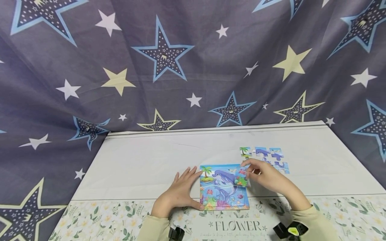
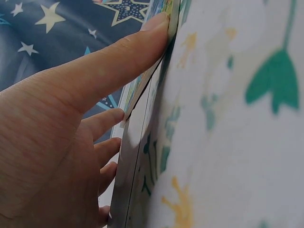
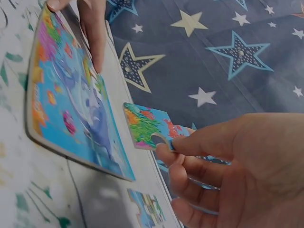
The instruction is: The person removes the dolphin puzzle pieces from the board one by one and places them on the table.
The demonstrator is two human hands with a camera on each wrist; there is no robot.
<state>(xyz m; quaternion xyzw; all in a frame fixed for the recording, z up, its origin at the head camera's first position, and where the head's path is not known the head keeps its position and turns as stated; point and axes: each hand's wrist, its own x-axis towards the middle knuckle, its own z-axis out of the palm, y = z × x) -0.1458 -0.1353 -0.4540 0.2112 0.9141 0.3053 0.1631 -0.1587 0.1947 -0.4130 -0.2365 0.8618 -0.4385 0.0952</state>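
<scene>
A square dolphin puzzle board (image 1: 223, 201) lies on the table. My left hand (image 1: 180, 189) is spread at its left edge; in the left wrist view the thumb (image 2: 147, 40) rests on the board's border, the other fingertips by its side. Between thumb and fingers of my right hand (image 1: 265, 175) a puzzle piece (image 3: 145, 126) is pinched. It shows green plants and a red sea creature, and is held tilted above the board's right part. Behind the right hand lie several loose pieces (image 1: 262, 151) with palm tree and dolphin pictures, partly hidden by that hand.
The white table (image 1: 144, 160) has a flower-patterned front strip (image 1: 102, 217) with the printed word FLOWER. A dark curtain (image 1: 199, 67) with stars hangs behind the table's far edge and down both sides.
</scene>
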